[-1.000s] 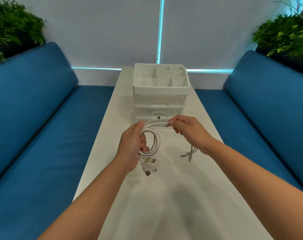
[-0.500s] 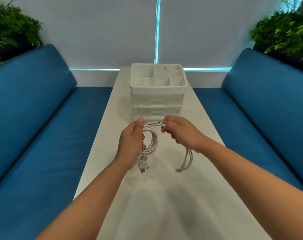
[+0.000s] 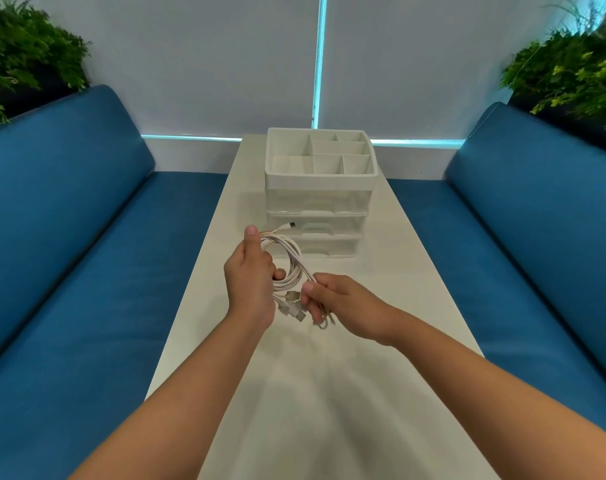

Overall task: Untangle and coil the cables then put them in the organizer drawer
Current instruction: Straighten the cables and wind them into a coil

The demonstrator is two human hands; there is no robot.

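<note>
The white cables (image 3: 287, 268) hang in a loose ring above the middle of the tabletop (image 3: 329, 393), a little in front of the organizer (image 3: 320, 188); the left hand (image 3: 251, 282) curls tight around the ring, and the right hand (image 3: 339, 301) pinches the loose ends. I think the right hand should feed each loop in slowly, same size each time, so nothing twists. I see no words or brand names anywhere

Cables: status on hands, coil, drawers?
Left hand grips cable coil. Right hand pinches the loose strands. Organizer drawers closed. Nothing in the way.
</note>
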